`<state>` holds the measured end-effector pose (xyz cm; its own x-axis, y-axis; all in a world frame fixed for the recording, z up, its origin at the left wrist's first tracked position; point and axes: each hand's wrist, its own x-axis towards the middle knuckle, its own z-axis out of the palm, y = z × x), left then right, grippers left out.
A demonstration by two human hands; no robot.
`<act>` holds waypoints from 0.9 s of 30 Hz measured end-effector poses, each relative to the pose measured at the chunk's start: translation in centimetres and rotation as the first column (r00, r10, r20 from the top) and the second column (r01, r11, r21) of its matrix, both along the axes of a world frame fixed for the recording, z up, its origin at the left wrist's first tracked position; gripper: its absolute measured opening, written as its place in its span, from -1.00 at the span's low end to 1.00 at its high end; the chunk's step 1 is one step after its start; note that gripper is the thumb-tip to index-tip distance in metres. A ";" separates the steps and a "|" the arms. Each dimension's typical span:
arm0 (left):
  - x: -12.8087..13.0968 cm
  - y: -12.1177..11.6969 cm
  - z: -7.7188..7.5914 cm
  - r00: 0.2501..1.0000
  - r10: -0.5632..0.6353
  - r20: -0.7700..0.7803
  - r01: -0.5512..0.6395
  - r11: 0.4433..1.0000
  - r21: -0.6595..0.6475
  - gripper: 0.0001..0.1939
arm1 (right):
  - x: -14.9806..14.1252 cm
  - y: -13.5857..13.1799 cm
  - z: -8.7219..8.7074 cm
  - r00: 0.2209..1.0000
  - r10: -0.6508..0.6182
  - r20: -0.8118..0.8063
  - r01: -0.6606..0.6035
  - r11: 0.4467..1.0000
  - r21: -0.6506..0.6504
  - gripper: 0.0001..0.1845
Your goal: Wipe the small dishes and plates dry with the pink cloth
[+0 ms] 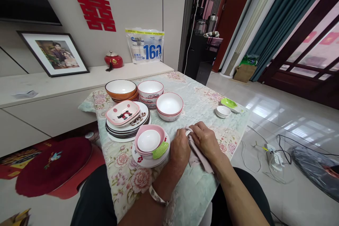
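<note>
My left hand (180,150) and my right hand (204,140) meet over the near right part of the table, both with curled fingers. A pale pink cloth (200,159) is gripped in my right hand and hangs down to the tablecloth. Between the hands shows the white edge of what looks like a small dish (188,132), mostly hidden by fingers and cloth; my left hand is closed on it. Just left of my left hand stand a small white bowl (148,140) in a pink dish (140,150), with a green leaf-shaped piece (160,150), on white plates (148,163).
Behind are stacked plates (124,135) under a pink square dish (123,112), orange bowls (121,89), and red-rimmed bowls (150,88) (170,104). Small white dishes (222,111) and a green leaf dish (229,103) lie near the right edge. Cords and a power strip (274,157) lie on the floor.
</note>
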<state>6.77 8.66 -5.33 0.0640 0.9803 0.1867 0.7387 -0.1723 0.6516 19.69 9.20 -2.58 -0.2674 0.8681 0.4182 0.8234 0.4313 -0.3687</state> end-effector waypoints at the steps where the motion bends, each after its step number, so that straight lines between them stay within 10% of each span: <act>1: 0.0 0.0 0.0 1.000 0.007 0.016 -0.007 1.000 0.007 -0.80 | 0.0 0.1 0.1 0.999 0.008 -0.047 -0.009 1.000 -0.011 -0.75; 12: 0.1 0.3 -0.5 0.954 0.175 0.243 -0.194 0.979 0.059 -0.88 | 0.2 1.1 -0.2 0.881 -0.102 -0.463 -0.139 0.877 -0.459 -0.62; 20: 0.1 0.2 -0.1 0.993 -0.027 0.112 0.027 1.000 0.005 -0.81 | 0.5 0.2 0.2 0.997 -0.056 0.046 0.059 0.996 -0.071 -0.75; 27: 0.0 0.3 -0.2 0.964 0.077 0.256 -0.075 0.997 -0.018 -0.83 | -0.1 0.6 0.3 0.974 -0.059 -0.219 0.015 0.980 -0.200 -0.69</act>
